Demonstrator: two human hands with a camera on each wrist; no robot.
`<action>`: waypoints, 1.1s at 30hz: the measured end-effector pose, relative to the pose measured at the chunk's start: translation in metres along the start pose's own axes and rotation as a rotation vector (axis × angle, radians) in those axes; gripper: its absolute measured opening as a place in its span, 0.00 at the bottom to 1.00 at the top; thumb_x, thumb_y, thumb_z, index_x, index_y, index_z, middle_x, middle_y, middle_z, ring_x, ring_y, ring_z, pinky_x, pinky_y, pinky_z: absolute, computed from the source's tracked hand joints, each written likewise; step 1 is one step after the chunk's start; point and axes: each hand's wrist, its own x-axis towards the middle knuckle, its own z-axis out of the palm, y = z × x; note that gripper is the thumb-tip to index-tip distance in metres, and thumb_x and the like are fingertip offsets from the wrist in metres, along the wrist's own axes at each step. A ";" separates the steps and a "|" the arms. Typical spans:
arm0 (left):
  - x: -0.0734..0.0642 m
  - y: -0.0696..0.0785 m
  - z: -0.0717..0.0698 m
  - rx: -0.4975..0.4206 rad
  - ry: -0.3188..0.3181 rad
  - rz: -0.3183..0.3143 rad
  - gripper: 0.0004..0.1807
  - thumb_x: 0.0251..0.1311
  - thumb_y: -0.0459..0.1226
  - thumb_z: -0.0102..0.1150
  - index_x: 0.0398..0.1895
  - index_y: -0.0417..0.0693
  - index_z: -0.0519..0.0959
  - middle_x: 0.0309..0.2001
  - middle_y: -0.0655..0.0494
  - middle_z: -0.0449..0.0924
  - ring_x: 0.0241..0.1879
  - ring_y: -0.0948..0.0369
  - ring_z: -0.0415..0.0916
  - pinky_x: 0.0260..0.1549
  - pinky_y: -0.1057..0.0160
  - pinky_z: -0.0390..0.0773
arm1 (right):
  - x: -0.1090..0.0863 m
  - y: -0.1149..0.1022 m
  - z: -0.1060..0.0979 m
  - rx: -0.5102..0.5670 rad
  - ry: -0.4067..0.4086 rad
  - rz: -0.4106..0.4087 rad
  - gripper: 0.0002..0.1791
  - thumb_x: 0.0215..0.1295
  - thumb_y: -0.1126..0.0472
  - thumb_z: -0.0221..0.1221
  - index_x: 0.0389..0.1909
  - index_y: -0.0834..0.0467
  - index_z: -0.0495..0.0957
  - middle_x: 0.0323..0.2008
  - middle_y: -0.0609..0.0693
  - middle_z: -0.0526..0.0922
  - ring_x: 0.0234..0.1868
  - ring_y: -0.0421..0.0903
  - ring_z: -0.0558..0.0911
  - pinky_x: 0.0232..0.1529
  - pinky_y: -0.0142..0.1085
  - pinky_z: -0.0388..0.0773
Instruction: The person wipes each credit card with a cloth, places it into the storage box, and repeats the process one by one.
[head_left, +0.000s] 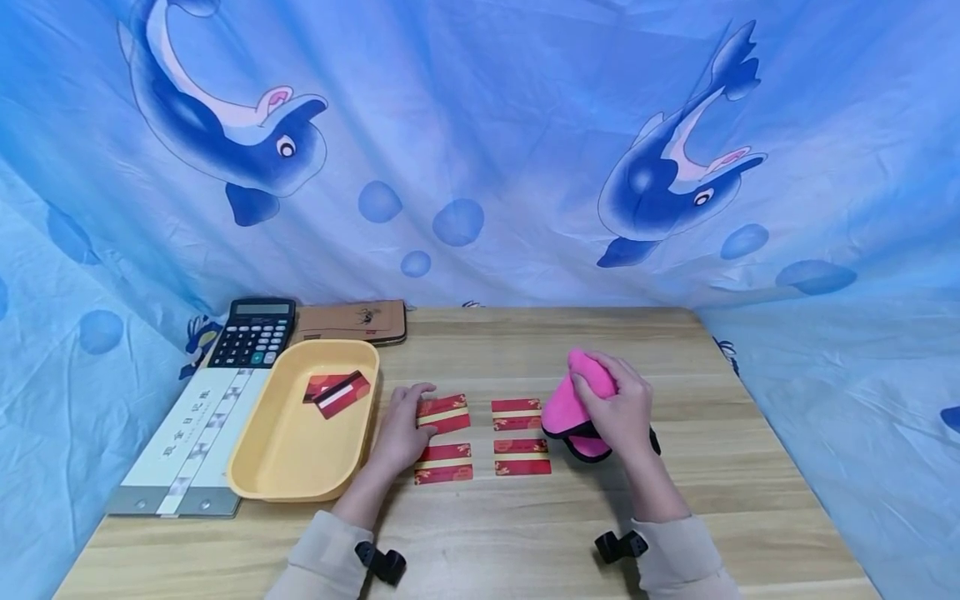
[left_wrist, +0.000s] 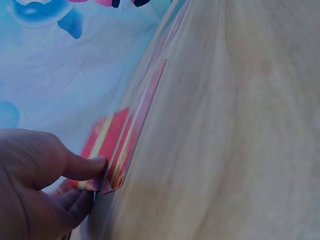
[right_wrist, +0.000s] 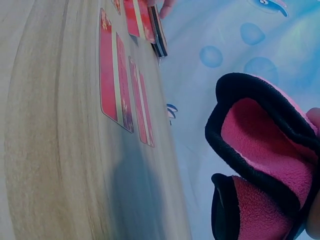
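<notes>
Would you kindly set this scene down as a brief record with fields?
left hand: pinches a red rectangular card with a cream stripe
right hand: holds a folded pink cloth with black edging
surface: pale wood table bearing three more striped red cards
container: yellow rounded tray holding two overlapping red cards
beside tray: flat white-and-grey book
far edge: black calculator, brown notebook

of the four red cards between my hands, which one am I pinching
The back-left card: your left hand pinches it, raised at an angle, while the other three cards lie flat.
</notes>
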 end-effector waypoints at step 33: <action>0.011 0.084 -0.012 -0.690 -0.056 -0.054 0.24 0.65 0.25 0.61 0.65 0.37 0.73 0.57 0.36 0.79 0.44 0.51 0.86 0.46 0.55 0.86 | 0.005 -0.015 0.011 0.091 -0.015 -0.105 0.21 0.51 0.66 0.75 0.48 0.60 0.87 0.43 0.55 0.88 0.40 0.52 0.86 0.33 0.31 0.80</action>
